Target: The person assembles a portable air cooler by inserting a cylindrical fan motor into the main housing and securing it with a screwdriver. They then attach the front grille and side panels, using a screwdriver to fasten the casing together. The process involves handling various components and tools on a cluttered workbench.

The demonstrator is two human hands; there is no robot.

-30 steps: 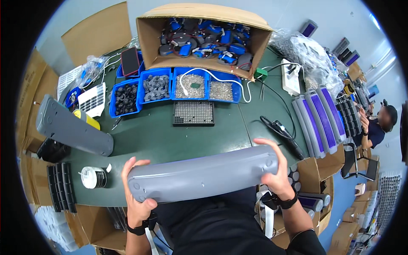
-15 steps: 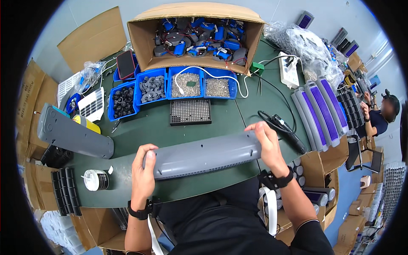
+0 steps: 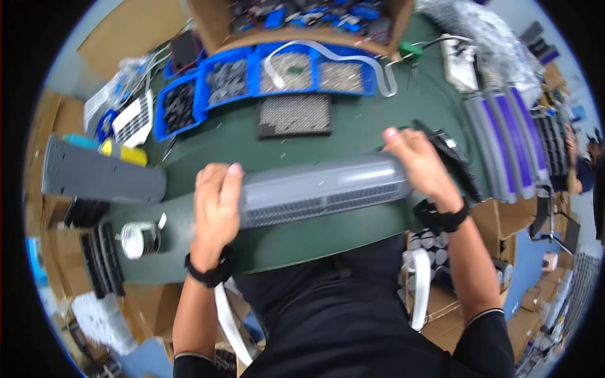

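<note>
A long grey plastic housing [image 3: 321, 192] with a slotted grille along its near side lies across the green table [image 3: 372, 135] in front of me. My left hand [image 3: 216, 208] grips its left end, fingers wrapped over the top. Over its right end closes my right hand [image 3: 419, 165], thumb pointing up. Both wrists wear black bands.
A second grey housing [image 3: 101, 179] lies at the left. Blue bins [image 3: 252, 75] of small parts and a cardboard box [image 3: 302, 22] stand at the back, with a black perforated tray [image 3: 295, 115] before them. Grey-purple panels [image 3: 510, 142] are stacked at the right. A tape roll [image 3: 135, 239] sits near left.
The housing has gone from held up near my body down onto the table, turned so the grille faces me. Both hands stayed on its ends.
</note>
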